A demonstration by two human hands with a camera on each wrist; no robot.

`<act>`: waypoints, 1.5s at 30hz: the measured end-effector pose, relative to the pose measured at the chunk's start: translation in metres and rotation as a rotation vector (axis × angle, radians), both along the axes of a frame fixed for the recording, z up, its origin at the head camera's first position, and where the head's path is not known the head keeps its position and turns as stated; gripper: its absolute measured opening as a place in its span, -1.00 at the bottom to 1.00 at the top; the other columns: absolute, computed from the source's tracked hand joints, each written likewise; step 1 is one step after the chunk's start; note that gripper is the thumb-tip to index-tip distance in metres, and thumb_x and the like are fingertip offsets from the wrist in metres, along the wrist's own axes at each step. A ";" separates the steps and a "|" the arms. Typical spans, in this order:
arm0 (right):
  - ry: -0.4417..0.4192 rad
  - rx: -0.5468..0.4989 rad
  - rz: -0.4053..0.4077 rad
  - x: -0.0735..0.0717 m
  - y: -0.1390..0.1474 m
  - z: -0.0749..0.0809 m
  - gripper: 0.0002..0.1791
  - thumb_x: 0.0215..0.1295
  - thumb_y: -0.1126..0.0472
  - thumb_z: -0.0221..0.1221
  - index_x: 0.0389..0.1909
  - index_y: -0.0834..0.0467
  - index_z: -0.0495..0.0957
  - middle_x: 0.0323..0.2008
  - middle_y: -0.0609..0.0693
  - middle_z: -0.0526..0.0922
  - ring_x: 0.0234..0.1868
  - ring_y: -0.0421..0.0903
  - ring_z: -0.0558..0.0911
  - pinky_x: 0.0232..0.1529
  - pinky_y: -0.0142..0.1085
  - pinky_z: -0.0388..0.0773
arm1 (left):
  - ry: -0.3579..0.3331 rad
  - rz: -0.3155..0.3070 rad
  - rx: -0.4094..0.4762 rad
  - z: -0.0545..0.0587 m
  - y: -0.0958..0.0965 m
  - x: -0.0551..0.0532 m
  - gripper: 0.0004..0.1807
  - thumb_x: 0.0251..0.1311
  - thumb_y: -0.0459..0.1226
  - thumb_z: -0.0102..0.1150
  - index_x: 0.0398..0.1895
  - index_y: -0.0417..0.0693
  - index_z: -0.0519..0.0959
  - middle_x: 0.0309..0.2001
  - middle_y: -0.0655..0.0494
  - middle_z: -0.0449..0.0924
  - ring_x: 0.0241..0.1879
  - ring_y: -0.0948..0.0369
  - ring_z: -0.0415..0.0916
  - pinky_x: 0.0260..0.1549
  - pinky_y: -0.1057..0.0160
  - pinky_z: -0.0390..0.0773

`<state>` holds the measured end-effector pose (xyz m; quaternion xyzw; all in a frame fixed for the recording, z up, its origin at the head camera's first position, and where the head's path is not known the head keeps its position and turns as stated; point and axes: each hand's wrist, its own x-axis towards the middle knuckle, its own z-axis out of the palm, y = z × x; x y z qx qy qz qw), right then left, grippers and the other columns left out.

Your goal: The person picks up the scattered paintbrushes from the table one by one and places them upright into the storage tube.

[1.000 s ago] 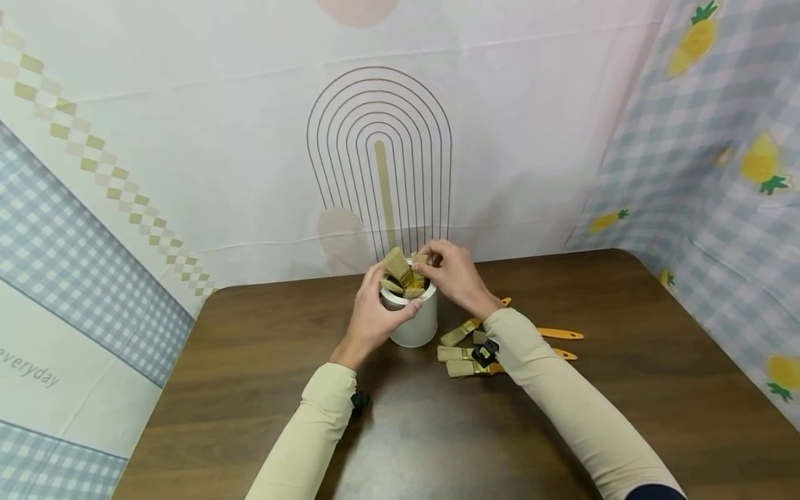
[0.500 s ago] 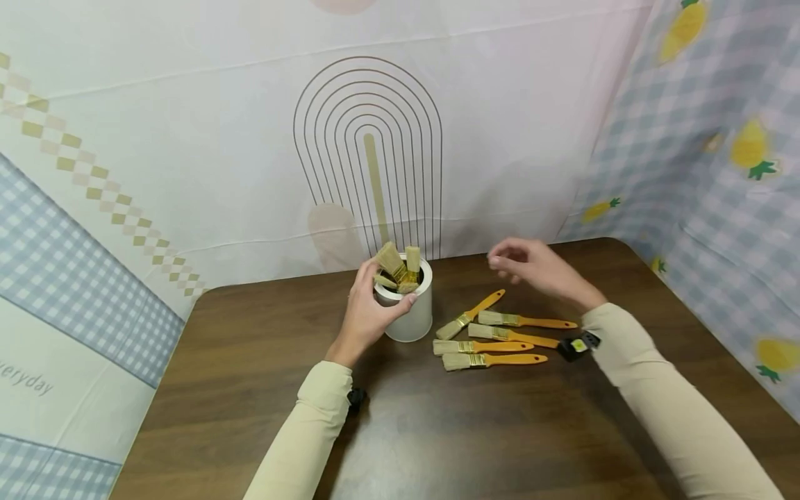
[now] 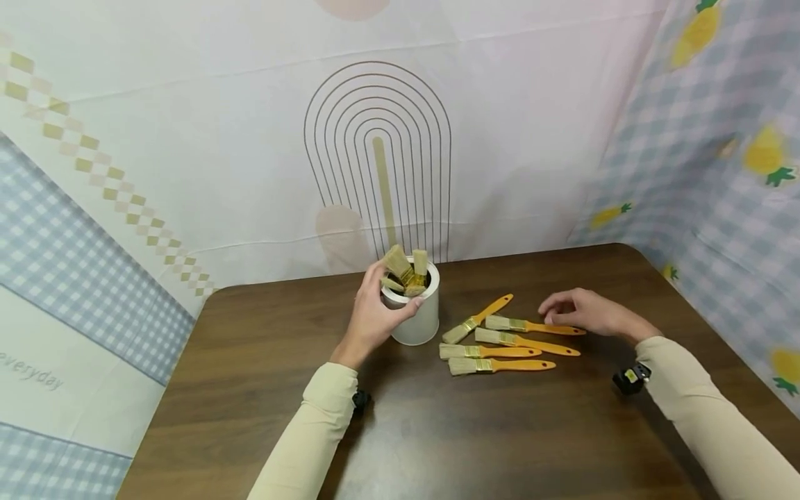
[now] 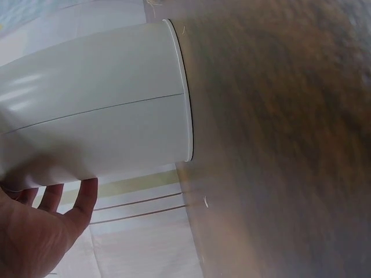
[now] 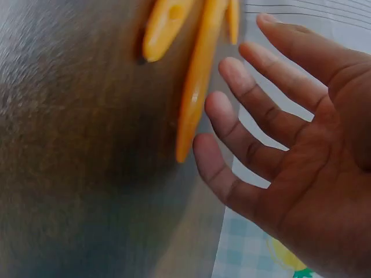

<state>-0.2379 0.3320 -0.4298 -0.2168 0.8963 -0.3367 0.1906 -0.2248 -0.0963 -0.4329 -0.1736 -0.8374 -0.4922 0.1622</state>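
Note:
My left hand [image 3: 375, 316] grips a white can [image 3: 420, 326] by its upper part, thumb at the near rim and fingers on the far left side. In the left wrist view its fingertips press against the smooth wall of the can [image 4: 116, 87]. Several paintbrushes [image 3: 414, 274] stand in the can, bristles up, their handles hidden inside. My right hand [image 3: 590, 312] holds nothing; its loosely bent fingers hover close by the handle end of a paintbrush [image 3: 553, 328]. Spread fingers [image 5: 255, 110] show beside orange handles [image 5: 200, 87] in the right wrist view.
Several more paintbrushes [image 3: 503, 366] with orange handles lie on the brown wooden table [image 3: 281, 333] right of the can, bristles mostly toward it. Behind the table's far edge hangs a white printed cloth [image 3: 250, 139]. A blue checked cloth [image 3: 681, 153] hangs on the right.
My right hand has let go of a paintbrush in the can, then moved right and down to the brushes on the table. My left hand keeps its hold on the can.

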 end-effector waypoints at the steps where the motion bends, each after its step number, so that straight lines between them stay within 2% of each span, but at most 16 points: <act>1: -0.010 0.008 0.009 -0.001 -0.001 -0.002 -0.66 0.57 0.13 0.22 0.18 0.26 0.65 -0.03 0.05 0.73 -0.27 -0.12 0.61 -0.27 -0.25 0.56 | -0.002 0.001 0.002 0.000 0.000 0.000 -0.04 0.05 0.07 0.55 0.56 0.21 0.36 0.43 0.12 0.37 0.37 0.07 0.40 0.35 -0.08 0.41; 4: -0.033 0.038 0.038 -0.004 -0.006 -0.005 -0.69 0.54 0.14 0.25 0.14 0.23 0.67 -0.13 -0.01 0.70 -0.36 -0.13 0.53 -0.31 -0.26 0.51 | -0.018 0.005 0.000 -0.001 0.000 0.002 -0.04 0.06 0.06 0.55 0.57 0.20 0.35 0.45 0.13 0.36 0.38 0.08 0.38 0.36 -0.07 0.40; 7: -0.023 0.061 0.062 -0.004 -0.012 -0.007 -0.77 0.50 0.17 0.28 0.05 0.18 0.69 -0.23 -0.06 0.67 -0.33 -0.14 0.54 -0.25 -0.28 0.52 | -0.032 0.005 -0.003 -0.001 0.000 0.002 -0.04 0.05 0.06 0.54 0.57 0.19 0.35 0.46 0.14 0.34 0.40 0.09 0.37 0.38 -0.06 0.38; 13: -0.010 0.107 0.057 -0.003 -0.022 -0.007 -0.95 0.49 0.30 0.25 -0.13 0.17 0.66 -0.36 -0.07 0.59 -0.42 -0.15 0.49 -0.34 -0.30 0.46 | -0.024 0.004 -0.007 0.000 0.001 0.000 -0.04 0.06 0.09 0.53 0.57 0.17 0.36 0.46 0.11 0.35 0.41 0.08 0.37 0.39 -0.07 0.38; 20: -0.092 0.113 0.077 0.000 -0.028 -0.002 -0.95 0.40 0.39 0.21 -0.22 0.19 0.57 -0.37 -0.02 0.54 -0.50 -0.15 0.43 -0.45 -0.29 0.41 | -0.031 0.019 -0.016 0.001 0.000 0.001 -0.04 0.04 0.08 0.54 0.54 0.15 0.37 0.46 0.13 0.35 0.41 0.09 0.36 0.40 -0.06 0.36; 24: -0.107 0.069 0.104 0.000 -0.024 -0.002 -0.92 0.42 0.40 0.23 -0.13 0.23 0.61 -0.35 -0.01 0.59 -0.45 -0.14 0.47 -0.40 -0.29 0.44 | -0.039 0.025 -0.033 0.000 0.000 0.001 -0.02 0.05 0.12 0.51 0.57 0.19 0.34 0.46 0.16 0.33 0.42 0.10 0.34 0.40 -0.07 0.36; 28: -0.065 0.046 0.146 -0.002 -0.019 -0.001 -0.83 0.47 0.40 0.23 -0.01 0.21 0.68 -0.34 -0.05 0.65 -0.40 -0.17 0.52 -0.33 -0.31 0.49 | -0.037 0.032 -0.038 0.000 0.000 0.001 0.00 0.05 0.14 0.50 0.59 0.20 0.32 0.46 0.16 0.33 0.43 0.09 0.34 0.39 -0.08 0.36; 32: 0.008 0.038 0.144 0.000 -0.016 0.008 -0.83 0.48 0.34 0.26 0.01 0.18 0.69 -0.32 -0.06 0.65 -0.39 -0.20 0.53 -0.33 -0.30 0.50 | -0.035 0.034 -0.034 -0.001 0.000 0.001 -0.01 0.05 0.13 0.51 0.58 0.17 0.33 0.47 0.15 0.33 0.43 0.06 0.34 0.39 -0.11 0.35; 39: 0.100 -0.041 0.019 0.010 -0.028 0.042 -0.85 0.56 0.25 0.21 0.04 0.17 0.63 -0.22 0.05 0.70 -0.42 -0.05 0.58 -0.41 -0.21 0.60 | -0.038 0.033 -0.028 -0.001 0.000 0.002 -0.02 0.04 0.12 0.51 0.55 0.12 0.36 0.48 0.11 0.33 0.43 0.03 0.34 0.40 -0.14 0.34; 45: 0.182 -0.116 -0.061 0.017 -0.052 0.072 -0.85 0.54 0.28 0.22 0.00 0.23 0.49 -0.20 0.06 0.74 -0.31 -0.02 0.72 -0.30 -0.21 0.71 | -0.035 0.027 -0.025 -0.001 0.000 0.001 -0.03 0.05 0.12 0.52 0.55 0.13 0.36 0.48 0.11 0.33 0.42 0.05 0.35 0.39 -0.11 0.35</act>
